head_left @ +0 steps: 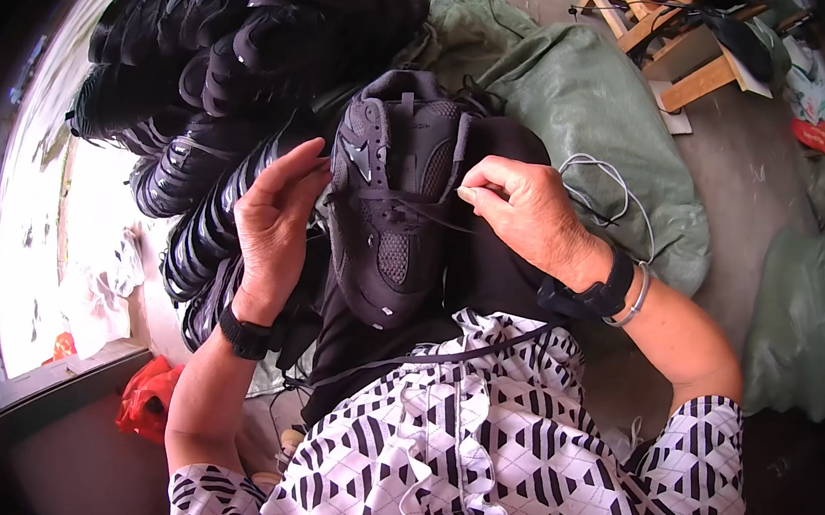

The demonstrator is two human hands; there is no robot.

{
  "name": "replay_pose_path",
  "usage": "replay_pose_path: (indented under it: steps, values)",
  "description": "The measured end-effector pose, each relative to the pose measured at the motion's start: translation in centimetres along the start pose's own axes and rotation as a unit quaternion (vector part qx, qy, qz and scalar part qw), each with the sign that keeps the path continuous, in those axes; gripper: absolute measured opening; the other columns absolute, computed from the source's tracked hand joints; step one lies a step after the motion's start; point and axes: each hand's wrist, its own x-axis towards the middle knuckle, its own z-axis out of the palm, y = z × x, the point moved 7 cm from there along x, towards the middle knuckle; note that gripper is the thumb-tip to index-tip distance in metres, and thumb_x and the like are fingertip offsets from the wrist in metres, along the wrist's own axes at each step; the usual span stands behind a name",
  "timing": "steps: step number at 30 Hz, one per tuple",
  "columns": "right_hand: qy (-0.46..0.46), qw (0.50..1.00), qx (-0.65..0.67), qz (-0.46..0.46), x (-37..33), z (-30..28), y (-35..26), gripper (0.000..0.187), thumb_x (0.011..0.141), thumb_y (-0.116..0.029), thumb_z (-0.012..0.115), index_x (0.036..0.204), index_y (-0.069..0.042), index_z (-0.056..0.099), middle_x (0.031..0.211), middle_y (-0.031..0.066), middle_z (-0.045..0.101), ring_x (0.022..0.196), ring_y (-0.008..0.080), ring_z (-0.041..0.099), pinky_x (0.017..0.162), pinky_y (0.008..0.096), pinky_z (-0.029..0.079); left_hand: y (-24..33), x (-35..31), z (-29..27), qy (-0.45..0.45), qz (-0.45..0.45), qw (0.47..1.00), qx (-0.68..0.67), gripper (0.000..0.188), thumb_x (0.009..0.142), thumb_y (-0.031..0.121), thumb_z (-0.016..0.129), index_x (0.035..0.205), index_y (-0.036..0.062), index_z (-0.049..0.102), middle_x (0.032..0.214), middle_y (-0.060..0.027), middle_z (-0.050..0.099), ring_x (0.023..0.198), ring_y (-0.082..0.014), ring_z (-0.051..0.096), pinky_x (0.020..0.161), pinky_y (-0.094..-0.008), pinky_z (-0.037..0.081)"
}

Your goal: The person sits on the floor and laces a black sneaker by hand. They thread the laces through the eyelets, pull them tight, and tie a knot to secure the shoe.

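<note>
A black lace-up sneaker (393,255) rests on my dark-clothed lap, toe toward me and tongue up. A black shoelace (416,206) crosses its lower eyelets, and the upper eyelets show bare. My right hand (528,214) is closed in a pinch at the shoe's right side, level with the lace, and seems to grip the lace's end. On the left, my left hand (276,213) is beside the shoe's upper, its fingers bent together near the eyelet edge. Whatever lies between those fingertips is too small to make out.
Stacks of black shoe pieces (242,59) pile up to my left and ahead. Green woven sacks (597,126) lie beyond the shoe, with a loose pale cord (631,190) over one. Wooden stool legs (702,82) stand far right. A red plastic bag (149,396) is low on the left.
</note>
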Motion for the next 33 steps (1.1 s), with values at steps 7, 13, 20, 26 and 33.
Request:
replay_pose_path:
  steps: [7, 13, 20, 26, 33]
  values:
    - [-0.036, 0.969, -0.176, -0.170, -0.2, 1.1, -2.5, 0.011, 0.080, -0.010, 0.066, 0.076, -0.006, 0.056, 0.069, 0.0110, 0.060, 0.068, 0.0304, 0.064, 0.057, 0.0390, 0.051, -0.2, -0.5, 1.1, -0.070, -0.098, 0.990, 0.069, 0.017, 0.089, -0.002, 0.065, 0.106, -0.0011, 0.068, 0.094, -0.0053, 0.070, 0.088, -0.0092, 0.065, 0.080, -0.0206, 0.052]
    - [-0.112, 0.985, -0.099, -0.085, 0.5, 1.1, -1.5, 0.011, 0.083, -0.009, 0.067, 0.087, -0.002, 0.061, 0.077, 0.0141, 0.064, 0.071, 0.0328, 0.065, 0.062, 0.0371, 0.050, 0.2, -0.1, 1.3, -0.131, -0.140, 0.979, 0.065, 0.008, 0.091, 0.009, 0.067, 0.094, 0.0021, 0.067, 0.079, 0.0005, 0.064, 0.058, -0.0044, 0.054, 0.056, -0.0172, 0.045]
    - [-0.118, 0.988, -0.085, -0.057, 0.7, 0.9, -1.2, 0.009, 0.085, -0.008, 0.064, 0.091, -0.002, 0.063, 0.080, 0.0150, 0.066, 0.073, 0.0306, 0.067, 0.064, 0.0347, 0.051, 0.8, 0.8, 3.4, -0.172, -0.078, 0.963, 0.192, 0.018, 0.091, 0.016, 0.064, 0.084, 0.0000, 0.060, 0.070, 0.0048, 0.054, 0.067, -0.0016, 0.047, 0.059, -0.0195, 0.039]
    - [-0.123, 0.986, -0.084, -0.074, 0.7, 0.9, -1.2, 0.009, 0.085, -0.007, 0.063, 0.091, -0.001, 0.063, 0.081, 0.0142, 0.067, 0.073, 0.0291, 0.066, 0.065, 0.0338, 0.051, 0.3, 1.4, 2.9, -0.154, -0.141, 0.963, 0.171, 0.018, 0.088, 0.016, 0.064, 0.083, -0.0013, 0.060, 0.069, 0.0035, 0.055, 0.064, -0.0033, 0.047, 0.057, -0.0213, 0.039]
    - [-0.114, 0.987, -0.075, -0.087, 0.6, 0.9, -1.4, 0.008, 0.084, -0.004, 0.063, 0.091, -0.001, 0.063, 0.080, 0.0123, 0.065, 0.072, 0.0286, 0.065, 0.065, 0.0351, 0.051, 1.4, 0.9, 3.5, -0.076, -0.040, 0.966, 0.244, 0.015, 0.082, 0.015, 0.068, 0.080, 0.0012, 0.061, 0.073, -0.0063, 0.063, 0.064, -0.0149, 0.060, 0.061, -0.0295, 0.049]
